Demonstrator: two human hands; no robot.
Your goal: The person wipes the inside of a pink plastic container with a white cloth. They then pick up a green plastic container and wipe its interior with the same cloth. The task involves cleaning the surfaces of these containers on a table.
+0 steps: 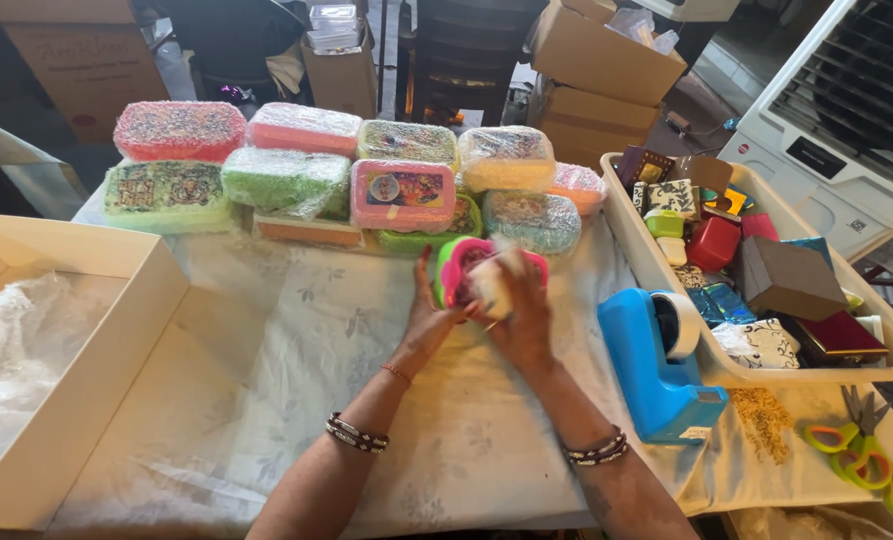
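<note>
Gripping a pink-and-green box (459, 262), left hand (429, 318) and right hand (522, 318) fingers close around it.

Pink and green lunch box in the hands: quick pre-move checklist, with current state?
1. Left hand on the pink and green plastic lunch box: ok, it grips the near side.
2. Right hand on box: ok, pressing a whitish wrap over the top.
3. Box fully wrapped: cannot tell, blurred.
4. Blue tape dispenser within reach: ok, beside the right hand.
5. Green-handled scissors present: ok, far right.
6. Stack of bubble-wrapped boxes stable: ok, none tilting.
</note>
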